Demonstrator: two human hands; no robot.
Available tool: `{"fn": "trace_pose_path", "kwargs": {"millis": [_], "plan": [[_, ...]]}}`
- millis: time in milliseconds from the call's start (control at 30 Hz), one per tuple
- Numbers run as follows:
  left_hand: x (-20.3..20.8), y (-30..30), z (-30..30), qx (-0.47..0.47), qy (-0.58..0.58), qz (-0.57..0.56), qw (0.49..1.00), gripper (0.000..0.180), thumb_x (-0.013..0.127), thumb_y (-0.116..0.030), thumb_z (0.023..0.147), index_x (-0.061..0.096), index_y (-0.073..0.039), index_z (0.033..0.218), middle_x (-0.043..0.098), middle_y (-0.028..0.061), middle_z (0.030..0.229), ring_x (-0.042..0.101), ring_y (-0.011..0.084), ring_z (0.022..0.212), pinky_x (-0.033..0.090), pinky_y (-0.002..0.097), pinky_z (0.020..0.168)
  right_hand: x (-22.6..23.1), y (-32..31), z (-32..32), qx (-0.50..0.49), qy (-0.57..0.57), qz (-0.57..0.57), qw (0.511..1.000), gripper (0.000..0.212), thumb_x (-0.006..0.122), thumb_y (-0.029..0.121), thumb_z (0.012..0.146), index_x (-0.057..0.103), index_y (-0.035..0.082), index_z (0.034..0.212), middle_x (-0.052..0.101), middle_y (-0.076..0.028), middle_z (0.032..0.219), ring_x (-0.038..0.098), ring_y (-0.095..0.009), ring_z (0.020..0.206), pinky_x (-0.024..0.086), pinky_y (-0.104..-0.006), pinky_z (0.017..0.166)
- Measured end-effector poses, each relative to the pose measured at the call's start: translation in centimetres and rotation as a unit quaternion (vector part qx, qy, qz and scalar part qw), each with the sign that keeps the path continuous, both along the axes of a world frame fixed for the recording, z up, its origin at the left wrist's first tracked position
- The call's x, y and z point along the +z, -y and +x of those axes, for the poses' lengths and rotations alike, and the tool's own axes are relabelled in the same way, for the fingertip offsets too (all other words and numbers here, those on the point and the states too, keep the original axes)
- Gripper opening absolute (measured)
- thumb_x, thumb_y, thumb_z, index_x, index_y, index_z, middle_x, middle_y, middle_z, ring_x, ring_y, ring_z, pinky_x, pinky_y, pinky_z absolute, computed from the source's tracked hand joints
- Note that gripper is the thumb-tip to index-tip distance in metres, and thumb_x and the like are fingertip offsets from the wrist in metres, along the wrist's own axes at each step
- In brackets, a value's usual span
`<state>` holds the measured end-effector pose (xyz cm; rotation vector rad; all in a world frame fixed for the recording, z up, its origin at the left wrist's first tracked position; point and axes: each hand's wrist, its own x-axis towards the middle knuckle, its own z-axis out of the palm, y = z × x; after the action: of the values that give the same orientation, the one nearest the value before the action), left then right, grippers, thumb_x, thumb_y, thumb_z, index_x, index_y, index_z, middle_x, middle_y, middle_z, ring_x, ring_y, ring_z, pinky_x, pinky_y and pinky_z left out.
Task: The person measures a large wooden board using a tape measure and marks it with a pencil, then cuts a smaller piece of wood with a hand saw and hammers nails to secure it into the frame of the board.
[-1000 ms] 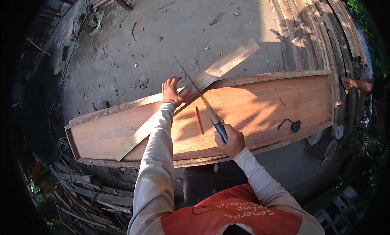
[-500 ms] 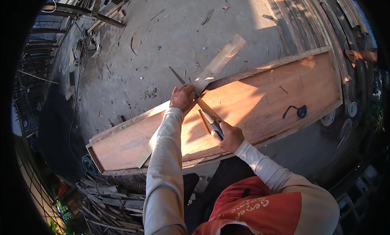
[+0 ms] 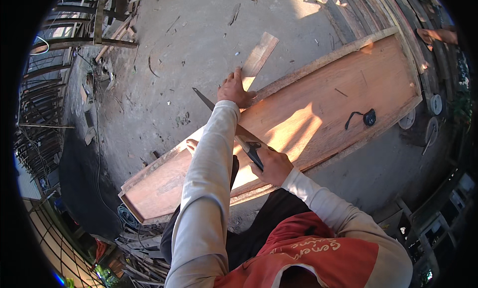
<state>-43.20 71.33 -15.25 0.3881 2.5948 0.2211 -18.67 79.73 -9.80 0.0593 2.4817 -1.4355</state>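
With fingers spread and thumb stretched to the side, my left hand (image 3: 234, 91) presses on a narrow wooden board (image 3: 261, 54). The board sticks out past the far edge of a long, shallow plywood panel with raised rims (image 3: 343, 89). My right hand (image 3: 274, 167) is closed around the dark handle of a handsaw (image 3: 203, 98). Its blade runs up and left beneath my left forearm, which hides the middle of it, and the tip shows beyond the panel. Bare toes (image 3: 191, 146) rest on the panel's far rim, left of that forearm.
A black tape measure (image 3: 369, 117) lies on the panel's right part. Long planks (image 3: 363, 19) are stacked at the far right, near another person's bare limb (image 3: 440, 36). Scraps litter the concrete floor (image 3: 199, 44). A coiled hose (image 3: 128, 216) and wood strips lie at lower left.
My left hand has shifted up and right along the board. A foot has come onto the panel. The thin wooden stick beside the saw handle no longer shows, and the view has turned slightly.
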Motion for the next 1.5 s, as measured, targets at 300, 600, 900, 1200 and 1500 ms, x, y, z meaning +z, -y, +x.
{"fn": "trace_pose_path", "kwargs": {"millis": [300, 600, 900, 1200, 1500], "plan": [[-11.5, -4.1, -5.5, -0.043, 0.046, 0.002, 0.998, 0.099, 0.082, -0.026, 0.072, 0.018, -0.008, 0.145, 0.056, 0.0309, 0.125, 0.063, 0.0484, 0.111, 0.053, 0.0519, 0.093, -6.2, -5.5, 0.2, -0.055, -0.091, -0.03, 0.994, 0.028, 0.076, 0.022, 0.078, 0.054, 0.005, 0.08, 0.062, -0.016, 0.071, 0.064, -0.036, 0.062, 0.053, -0.045, 0.057], [-14.7, -3.9, -8.2, -0.08, 0.0, -0.009, 0.997, 0.087, 0.077, -0.029, 0.076, 0.022, -0.007, 0.14, 0.06, 0.0309, 0.118, 0.067, 0.0488, 0.1, 0.055, 0.0517, 0.085, -12.1, -8.4, -0.4, -0.015, -0.114, -0.031, 0.993, 0.026, 0.076, 0.02, 0.075, 0.054, 0.006, 0.075, 0.06, -0.014, 0.066, 0.063, -0.033, 0.057, 0.053, -0.0428, 0.054], [-14.6, -3.4, -6.0, -0.059, -0.007, -0.027, 0.998, 0.091, 0.077, -0.029, 0.076, 0.019, -0.007, 0.143, 0.059, 0.0308, 0.123, 0.066, 0.0477, 0.106, 0.054, 0.0499, 0.092, -11.8, -7.4, -1.3, -0.053, -0.132, -0.078, 0.987, 0.023, 0.077, 0.018, 0.076, 0.06, 0.003, 0.08, 0.061, -0.015, 0.068, 0.064, -0.034, 0.06, 0.054, -0.043, 0.057], [-13.1, -9.0, -6.0, -0.06, -0.015, 0.004, 0.998, 0.094, 0.079, -0.025, 0.075, 0.018, -0.008, 0.145, 0.059, 0.0308, 0.124, 0.064, 0.0465, 0.11, 0.053, 0.0492, 0.095, -13.9, -7.6, -6.0, -0.081, -0.136, -0.027, 0.987, 0.028, 0.077, 0.024, 0.08, 0.055, 0.006, 0.078, 0.062, -0.014, 0.067, 0.066, -0.035, 0.06, 0.054, -0.0424, 0.053], [-11.8, -7.6, -6.4, -0.068, -0.007, -0.018, 0.998, 0.095, 0.078, -0.026, 0.075, 0.018, -0.008, 0.147, 0.059, 0.029, 0.126, 0.064, 0.0456, 0.111, 0.053, 0.0489, 0.096, -11.7, -12.4, 3.6, -0.059, -0.138, -0.061, 0.987, 0.022, 0.076, 0.018, 0.077, 0.059, 0.005, 0.082, 0.064, -0.013, 0.073, 0.066, -0.034, 0.063, 0.055, -0.0425, 0.057]]}}
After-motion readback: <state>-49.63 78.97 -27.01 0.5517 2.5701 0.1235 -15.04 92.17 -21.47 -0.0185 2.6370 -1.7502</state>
